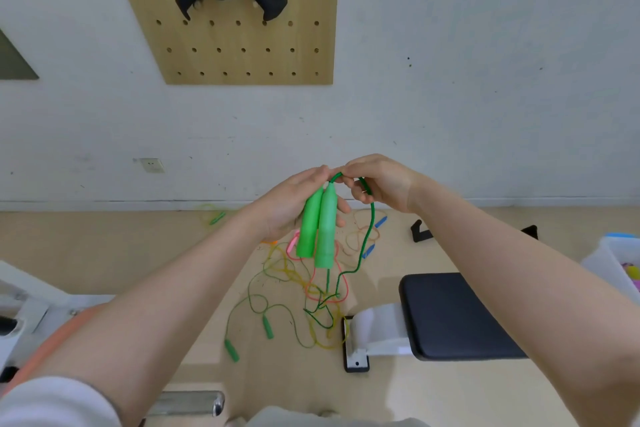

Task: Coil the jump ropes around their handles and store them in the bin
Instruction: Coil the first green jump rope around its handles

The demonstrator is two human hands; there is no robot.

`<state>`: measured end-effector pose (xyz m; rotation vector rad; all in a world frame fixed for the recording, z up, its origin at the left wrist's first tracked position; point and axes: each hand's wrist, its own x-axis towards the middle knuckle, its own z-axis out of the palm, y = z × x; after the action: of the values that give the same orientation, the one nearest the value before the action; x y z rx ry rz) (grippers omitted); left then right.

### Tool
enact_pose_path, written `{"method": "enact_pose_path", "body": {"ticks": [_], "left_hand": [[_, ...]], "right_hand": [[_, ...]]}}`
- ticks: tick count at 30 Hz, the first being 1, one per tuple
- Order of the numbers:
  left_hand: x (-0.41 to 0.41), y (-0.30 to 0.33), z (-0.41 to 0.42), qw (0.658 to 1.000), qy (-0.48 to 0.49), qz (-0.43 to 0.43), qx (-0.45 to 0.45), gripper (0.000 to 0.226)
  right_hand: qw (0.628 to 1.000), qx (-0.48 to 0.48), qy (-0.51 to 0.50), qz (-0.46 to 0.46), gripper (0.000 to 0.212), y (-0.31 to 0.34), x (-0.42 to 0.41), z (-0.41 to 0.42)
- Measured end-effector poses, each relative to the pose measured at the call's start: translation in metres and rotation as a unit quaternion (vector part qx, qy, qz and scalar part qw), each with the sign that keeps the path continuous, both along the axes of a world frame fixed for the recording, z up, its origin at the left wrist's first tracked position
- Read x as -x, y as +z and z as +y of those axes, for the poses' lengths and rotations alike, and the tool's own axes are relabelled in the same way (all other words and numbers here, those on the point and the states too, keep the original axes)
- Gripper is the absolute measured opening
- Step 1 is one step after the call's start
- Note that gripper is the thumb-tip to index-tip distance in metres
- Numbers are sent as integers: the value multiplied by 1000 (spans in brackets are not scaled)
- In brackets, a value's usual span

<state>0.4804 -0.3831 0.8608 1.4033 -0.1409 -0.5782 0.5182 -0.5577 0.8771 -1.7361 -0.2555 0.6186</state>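
Note:
My left hand [289, 208] holds two bright green jump rope handles [318, 229] side by side, pointing down. My right hand [379, 184] pinches the dark green rope [369, 229] just above the handle tops, where it arches over. The rope hangs from there down to the floor. Below lies a tangle of other jump ropes [304, 291]: yellow, pink, orange with blue handles [369, 250], and one with small green handles [266, 326]. A translucent bin [604, 260] stands at the right edge, partly cut off.
A black padded bench [453, 315] with a white frame stands right of the tangle. A wooden pegboard [242, 45] with a black object hangs on the white wall. Another green rope [216, 217] lies near the wall. White equipment [20, 298] is at the left edge.

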Motion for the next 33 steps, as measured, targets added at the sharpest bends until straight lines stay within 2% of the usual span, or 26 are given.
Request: {"method": "enact_pose_path", "body": {"ticks": [2,4,6,7,10,12,15,19,22,25,29,33], "left_hand": [[2,0,1,1000,-2,12,6,31],[3,-1,2,999,-12,28,29,21],[3,-3,3,999,-17,34,30,32],[1,-4,3,999,-14,30,20,34],[-1,-8,2,999,14,5,-43,21],[-1,-9,-1,995,53,-16,-78,15],[-7,-13,-1,985,141,-56,-85,14],[-19,-15,3,947,275,-92,-139,14],[-25,-12,-2,924,357,-72,-115,20],[-30,-4,-11,906,401,-84,-103,22],[-30,1,-21,898,430,-60,-66,15],[-29,-4,-28,893,432,-88,-87,15]], "right_hand": [[1000,9,-3,4,19,-1,-1,0],[1000,-1,-10,18,28,-2,-2,0],[999,-10,-16,33,32,-4,-3,-1],[999,-8,-16,34,31,-5,-3,-1],[999,34,-13,1,20,-10,-3,2],[997,69,-39,-21,9,-10,0,4],[993,96,-59,-33,18,-9,2,3],[995,95,-30,-17,16,-11,11,12],[988,133,-10,-81,19,-5,17,30],[971,187,57,-137,17,-6,21,45],[977,182,21,-112,57,-19,26,49],[982,175,-44,-59,63,-26,25,57]]}}
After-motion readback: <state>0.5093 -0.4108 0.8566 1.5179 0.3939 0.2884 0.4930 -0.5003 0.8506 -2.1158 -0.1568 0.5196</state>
